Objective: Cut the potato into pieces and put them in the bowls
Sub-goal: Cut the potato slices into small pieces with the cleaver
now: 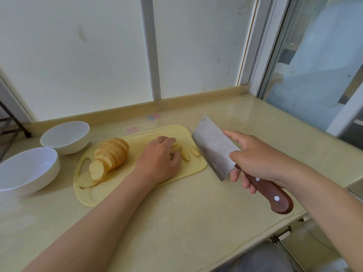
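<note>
Two white bowls sit side by side on the tabletop, left of the yellow cutting board. Sliced potato, skin on, is fanned across the board's left end. Left hand fingers curl around potato strips at the right end. Right hand fingers are clamped on the cleaver handle, off the board.

The cutting board is pale yellow. The potato has tan-brown skin with small dark specks and creamy yellow flesh, as do the cut pieces. The back bowl and near bowl are plain white. The knife has a dull grey, faintly mottled blade, and its handle is reddish-brown wood with 2 silver rivets. The worktop is glossy beige with a small pink mark.
</note>
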Demonstrator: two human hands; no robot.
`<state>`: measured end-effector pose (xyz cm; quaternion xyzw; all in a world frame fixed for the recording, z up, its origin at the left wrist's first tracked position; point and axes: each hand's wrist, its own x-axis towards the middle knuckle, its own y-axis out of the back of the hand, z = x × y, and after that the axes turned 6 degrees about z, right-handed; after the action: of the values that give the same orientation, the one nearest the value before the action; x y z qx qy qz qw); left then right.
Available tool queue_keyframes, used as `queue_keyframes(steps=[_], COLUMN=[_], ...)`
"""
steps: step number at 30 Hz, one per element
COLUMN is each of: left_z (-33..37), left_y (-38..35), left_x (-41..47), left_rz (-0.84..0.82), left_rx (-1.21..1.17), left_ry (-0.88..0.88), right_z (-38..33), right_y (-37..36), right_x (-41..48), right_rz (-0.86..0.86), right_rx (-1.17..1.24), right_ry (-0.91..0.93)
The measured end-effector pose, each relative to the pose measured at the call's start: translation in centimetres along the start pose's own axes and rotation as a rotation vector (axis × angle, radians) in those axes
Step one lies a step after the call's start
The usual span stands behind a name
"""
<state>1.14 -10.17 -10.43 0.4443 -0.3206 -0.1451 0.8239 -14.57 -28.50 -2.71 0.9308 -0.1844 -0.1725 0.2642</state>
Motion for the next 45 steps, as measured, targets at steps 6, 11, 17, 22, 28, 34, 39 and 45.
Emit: queue_keyframes(steps=[6, 11, 17, 22, 28, 34, 39, 45], left_z=[0.1, 0.3, 0.2, -0.2, -0.3, 1.4, 2.5, 1.5], left_y=[0.2, 0.3, 0.6, 0.6, 1.0, 2.7, 3.1, 3.8], left_x=[-0.2, -0.4, -0.7, -0.8, -0.7, -0.1, 1.0, 1.2], left_rz=[-0.01, 0.004, -0.045, -0.026, 0.009, 0.249, 0.135, -0.193], left_rx=[-0.011, 0.006, 0.007, -0.016, -0.114, -0.578, -1.243, -1.771], left_ry=[-0.006, 0.015, 0.005, -0.011, 0.045, 0.395, 0.786, 0.864], right_z=[-0.1, -0.6, -1.2, -1.2, -0.7, -0.3, 0.3, 0.4], right_y=[-1.7, -3.6, -5.5, -5.5, -3.4, -2.4, -3.1, -3.9], right_x=[-1.0, -1.9, -2.3, -2.0, -1.5, -1.0, -0.6, -0.5], right_rz=[-0.004, -0.003, 0.004, 0.018, 0.024, 0.005, -0.038, -0.101], right_rx=[0.006, 0.039, 0.062, 0.111, 0.202, 0.433, 0.617, 0.669], right_ry=[0.009, 0.014, 0.013, 0.013, 0.04, 0.062, 0.073, 0.062])
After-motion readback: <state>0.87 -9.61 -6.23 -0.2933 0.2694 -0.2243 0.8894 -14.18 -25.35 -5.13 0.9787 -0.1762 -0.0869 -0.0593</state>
